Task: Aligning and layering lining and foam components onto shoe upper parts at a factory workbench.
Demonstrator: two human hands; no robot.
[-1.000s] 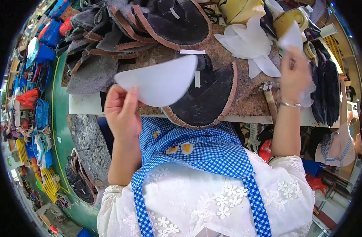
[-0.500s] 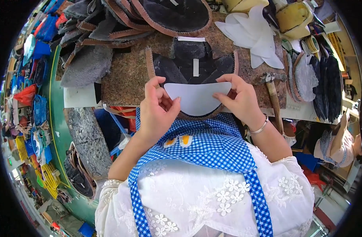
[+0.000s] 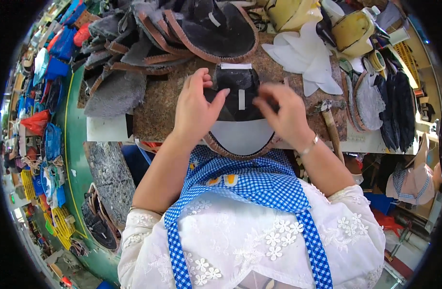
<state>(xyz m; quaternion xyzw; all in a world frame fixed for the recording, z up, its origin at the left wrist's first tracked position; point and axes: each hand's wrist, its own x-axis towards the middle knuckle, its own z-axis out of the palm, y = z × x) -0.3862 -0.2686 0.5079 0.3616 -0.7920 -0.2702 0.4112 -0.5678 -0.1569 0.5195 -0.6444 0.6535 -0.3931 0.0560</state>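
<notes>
A dark shoe upper [image 3: 236, 81] with a brown stitched edge lies before me on the brown board, a short white strip at its middle and another along its far edge. On its near part rests a white crescent-shaped stiffener piece [image 3: 242, 137]. My left hand [image 3: 194, 108] is over the upper's left side, thumb and fingers apart with nothing seen between them. Over the right side, my right hand [image 3: 287, 115] has bent fingers close to the upper. Motion blurs them, so whether they grip anything is unclear.
Several fleece-lined uppers [image 3: 221, 33] are piled at the far left and centre of the board [image 3: 153, 101]. White cut pieces [image 3: 305, 58] lie at the far right, near yellow containers [image 3: 353, 30]. A hammer [image 3: 331, 126] lies right of my hand, beside grey fleecy pieces [image 3: 368, 103].
Both hands have let go of the white stiffener piece, which now lies flat on the upper. They have moved farther from me, over the upper's dark middle.
</notes>
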